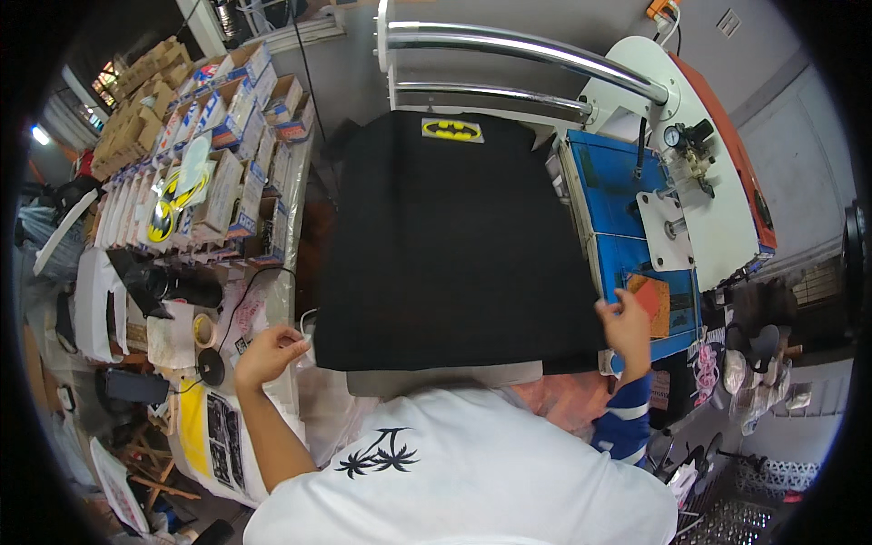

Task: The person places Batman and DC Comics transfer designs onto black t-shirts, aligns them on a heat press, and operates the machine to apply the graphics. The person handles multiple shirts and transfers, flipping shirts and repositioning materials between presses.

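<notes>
A black fabric garment [454,254] lies spread on a platen in front of me, with a yellow-and-black bat patch [451,130] on a pale backing near its far edge. My left hand [277,352] is beside the garment's near left corner, fingers curled together near a white cord; what they hold, if anything, is hidden. My right hand [624,331] is at the right edge of the garment, fingers bent and apart, in front of an orange pad [661,318] on the blue press surface [618,182].
Chrome rails [527,56] and a white press housing [727,209] with a gauge [673,136] stand behind and right. Stacked boxes [209,118] with more bat patches [162,218] fill the left bench, alongside tape [204,329] and a cable. Hanging items [754,363] are at far right.
</notes>
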